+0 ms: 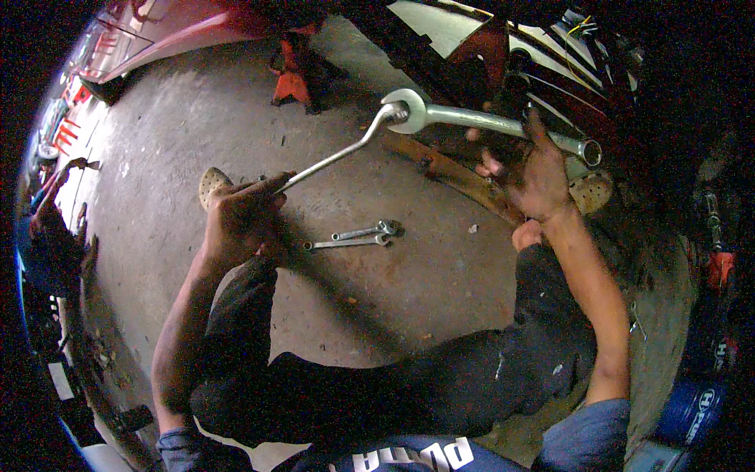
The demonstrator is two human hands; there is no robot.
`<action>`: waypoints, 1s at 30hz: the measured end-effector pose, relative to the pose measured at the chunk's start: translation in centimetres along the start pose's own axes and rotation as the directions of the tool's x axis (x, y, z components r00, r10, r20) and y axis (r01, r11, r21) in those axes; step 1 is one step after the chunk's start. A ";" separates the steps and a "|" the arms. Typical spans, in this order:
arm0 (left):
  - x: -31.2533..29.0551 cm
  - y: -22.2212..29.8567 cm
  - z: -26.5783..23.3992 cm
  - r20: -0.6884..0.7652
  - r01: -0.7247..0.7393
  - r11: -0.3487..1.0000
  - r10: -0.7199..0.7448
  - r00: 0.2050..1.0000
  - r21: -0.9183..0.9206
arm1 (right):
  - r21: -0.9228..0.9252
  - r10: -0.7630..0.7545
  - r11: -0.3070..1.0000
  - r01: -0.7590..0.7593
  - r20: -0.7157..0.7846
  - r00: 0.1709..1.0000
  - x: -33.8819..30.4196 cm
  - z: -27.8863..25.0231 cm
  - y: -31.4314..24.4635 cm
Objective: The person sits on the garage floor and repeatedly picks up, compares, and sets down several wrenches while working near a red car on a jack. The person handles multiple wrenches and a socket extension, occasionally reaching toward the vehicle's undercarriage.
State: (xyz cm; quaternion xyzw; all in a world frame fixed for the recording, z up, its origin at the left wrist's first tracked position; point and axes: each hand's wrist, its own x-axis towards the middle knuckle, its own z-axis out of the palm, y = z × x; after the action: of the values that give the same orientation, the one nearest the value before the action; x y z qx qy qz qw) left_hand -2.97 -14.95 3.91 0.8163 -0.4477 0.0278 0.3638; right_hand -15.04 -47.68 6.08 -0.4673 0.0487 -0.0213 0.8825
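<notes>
My left hand is closed around the lower end of a bent steel wrench, which slants up to the right. Its far end sits at the open jaw of a large combination wrench, where the two tools appear to touch. My right hand is at the large wrench's shaft, one finger lying across it near the ring end and other fingers curled below; its exact grip is partly in shadow. On the floor between my feet lie two smaller combination wrenches, nearly side by side, beside a small dark metal piece.
A red jack stand stands ahead under a red vehicle panel. A curved brownish strip lies near my right foot. Dark vehicle parts fill the upper right. A blue container is at lower right. Another person is at far left.
</notes>
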 end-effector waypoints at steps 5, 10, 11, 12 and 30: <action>0.6 1.9 0.3 -0.027 -0.065 0.988 0.070 0.997 0.142 | -0.479 0.038 0.871 -0.112 -0.162 0.986 1.3 1.3 2.4; 0.8 2.5 0.5 -0.035 0.273 0.958 -0.271 0.962 0.083 | -0.350 -0.073 0.935 -0.058 -0.351 0.934 1.8 -0.1 1.9; 0.8 2.2 0.5 -0.062 0.283 0.959 -0.284 0.957 -0.032 | -0.333 -0.092 0.943 -0.011 -0.292 0.952 1.5 -0.4 1.3; 0.8 1.7 0.6 -0.113 0.215 0.971 -0.227 0.967 -0.106 | -0.404 -0.164 0.915 0.010 -0.348 0.923 1.3 -0.5 0.9; 0.5 0.9 0.5 -0.033 0.082 0.991 -0.079 0.996 0.104 | -0.480 -0.466 0.835 0.271 -0.354 0.811 -0.3 0.3 -1.7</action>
State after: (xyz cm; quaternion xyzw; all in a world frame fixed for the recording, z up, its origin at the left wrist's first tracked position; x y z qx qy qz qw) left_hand -3.44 -15.95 4.21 0.8512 -0.4071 0.0483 0.3276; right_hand -15.29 -48.37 7.72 -0.6221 0.1645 -0.2946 0.7065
